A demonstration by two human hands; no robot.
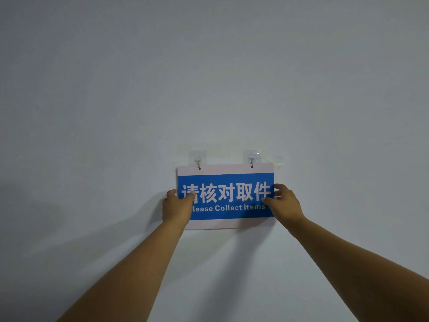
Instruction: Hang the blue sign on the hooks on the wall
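Blue and white, the sign (226, 196) sits flat against the pale wall (209, 77), and you have it by both side edges. Your left hand (177, 209) clamps the left edge, thumb pressed over the printed face, the other fingers (171, 193) curled behind the board. Your right hand (284, 203) pinches the right edge the same way, thumb on the blue panel, fingers wrapped round the side. Up above your fingers, the white top strip meets two clear adhesive hooks: the left hook (197, 161) and the right hook (251, 158) each line up with a small dark hole in that strip. Whether the holes are fully seated on the hooks, I cannot tell. Just right of the right hook, a scrap of clear film (276, 161) clings to the wall. The sign looks level, lettering upright.
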